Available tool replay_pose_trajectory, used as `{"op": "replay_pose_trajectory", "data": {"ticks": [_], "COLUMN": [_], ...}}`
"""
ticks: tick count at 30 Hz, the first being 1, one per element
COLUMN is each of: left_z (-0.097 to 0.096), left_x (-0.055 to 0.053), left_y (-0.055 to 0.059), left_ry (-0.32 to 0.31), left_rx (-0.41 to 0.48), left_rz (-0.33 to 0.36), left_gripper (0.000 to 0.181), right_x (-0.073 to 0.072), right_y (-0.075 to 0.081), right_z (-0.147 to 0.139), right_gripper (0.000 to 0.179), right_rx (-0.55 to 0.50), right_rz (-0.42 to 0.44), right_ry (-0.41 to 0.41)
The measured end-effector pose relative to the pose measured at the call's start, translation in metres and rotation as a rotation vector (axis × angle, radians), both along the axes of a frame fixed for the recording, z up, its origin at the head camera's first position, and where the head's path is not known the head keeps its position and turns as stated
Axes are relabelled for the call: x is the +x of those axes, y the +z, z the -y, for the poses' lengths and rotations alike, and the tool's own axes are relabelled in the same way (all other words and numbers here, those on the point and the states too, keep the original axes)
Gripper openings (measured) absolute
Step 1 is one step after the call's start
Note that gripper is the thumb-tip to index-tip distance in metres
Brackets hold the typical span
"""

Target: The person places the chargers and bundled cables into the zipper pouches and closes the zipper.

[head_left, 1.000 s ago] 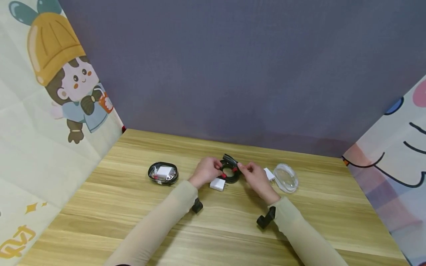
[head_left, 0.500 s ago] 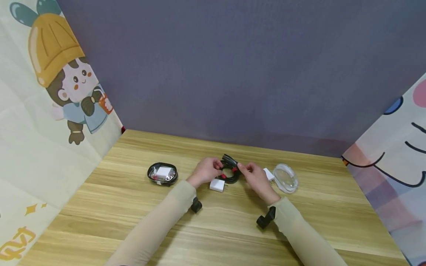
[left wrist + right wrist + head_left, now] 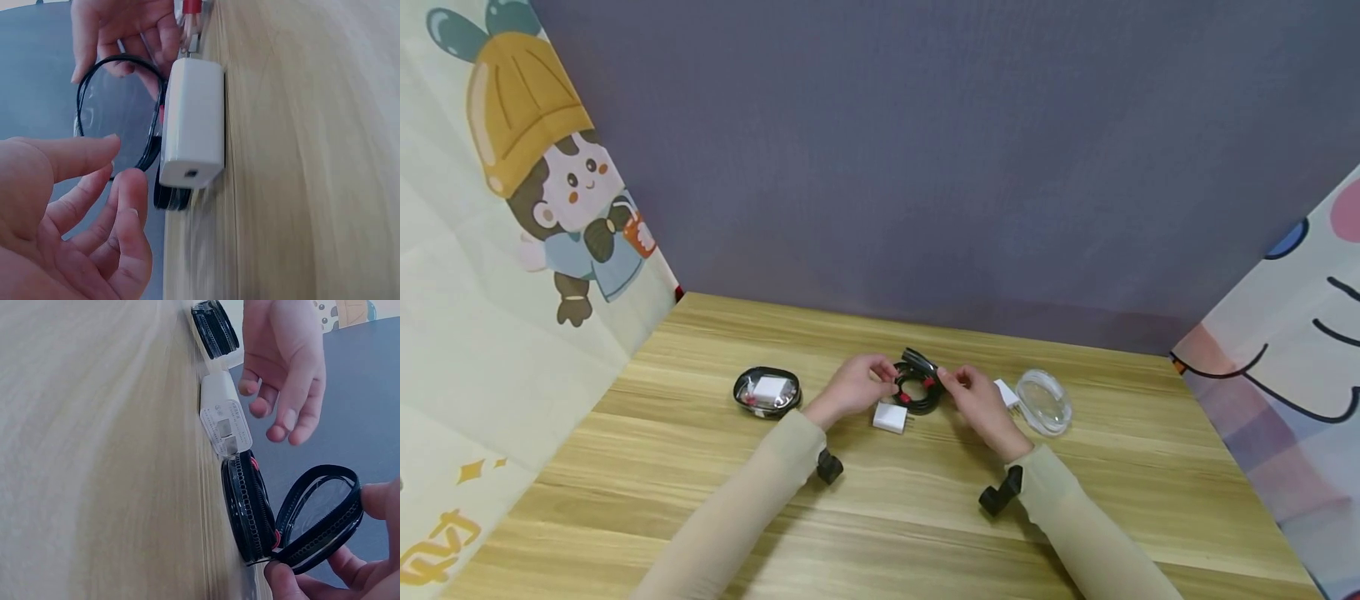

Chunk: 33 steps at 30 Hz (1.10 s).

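Left hand [image 3: 859, 384]: fingers relaxed, holding nothing. Right hand [image 3: 979, 406]: pinching raised lid [image 3: 322, 534] of black-rimmed case [image 3: 245, 509], lower centre of head view, beside white charger [image 3: 890, 417].

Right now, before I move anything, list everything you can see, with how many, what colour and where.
Left pouch: one, clear with black edging, table's left
Open pouch: one, clear with black edging, middle
White-edged pouch: one, clear and white, right
Chargers: three, white; before the open pouch, beside the white-edged pouch, seemingly inside the left pouch
Red bits: at least two, red, on the open pouch
Table: one, yellowish wood-grain, underneath
Backdrop: one, grey-blue, behind
Cartoon sheets: two, pale, either side
Wrist cameras: two, black, at the cuffs
Sleeves: two, beige, on the arms
Left hand: one, bare, near the open pouch
Right hand: one, bare, pinching its flap
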<state>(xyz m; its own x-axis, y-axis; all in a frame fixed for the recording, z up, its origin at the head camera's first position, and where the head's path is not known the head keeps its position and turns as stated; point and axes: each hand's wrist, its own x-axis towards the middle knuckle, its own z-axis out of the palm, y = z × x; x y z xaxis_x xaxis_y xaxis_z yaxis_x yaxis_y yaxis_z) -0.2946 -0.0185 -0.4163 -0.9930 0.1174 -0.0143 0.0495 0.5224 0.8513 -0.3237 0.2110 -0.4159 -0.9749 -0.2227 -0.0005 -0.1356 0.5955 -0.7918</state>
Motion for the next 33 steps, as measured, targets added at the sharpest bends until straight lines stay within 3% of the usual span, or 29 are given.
{"op": "replay_pose_trajectory", "data": {"ticks": [8, 18, 28, 33], "left_z": [0.017, 0.022, 0.02, 0.019], "left_x": [0.009, 0.016, 0.015, 0.014], "left_y": [-0.006, -0.014, -0.015, -0.013], "left_ry": [-0.072, -0.144, -0.193, -0.2], "left_rx": [0.089, 0.093, 0.043, -0.023], "left_rz": [0.008, 0.013, 0.06, 0.073], "left_gripper": [0.021, 0.03, 0.037, 0.043], "right_x": [0.0, -0.001, -0.001, 0.0], "right_y": [-0.002, -0.003, -0.002, -0.003], "right_z": [0.0, -0.002, -0.002, -0.001], "right_gripper": [0.047, 0.048, 0.051, 0.05], "right_rx": [-0.012, -0.056, -0.061, -0.086], "right_rz": [-0.009, 0.027, 0.034, 0.045], "right_ry": [0.003, 0.016, 0.033, 0.037]}}
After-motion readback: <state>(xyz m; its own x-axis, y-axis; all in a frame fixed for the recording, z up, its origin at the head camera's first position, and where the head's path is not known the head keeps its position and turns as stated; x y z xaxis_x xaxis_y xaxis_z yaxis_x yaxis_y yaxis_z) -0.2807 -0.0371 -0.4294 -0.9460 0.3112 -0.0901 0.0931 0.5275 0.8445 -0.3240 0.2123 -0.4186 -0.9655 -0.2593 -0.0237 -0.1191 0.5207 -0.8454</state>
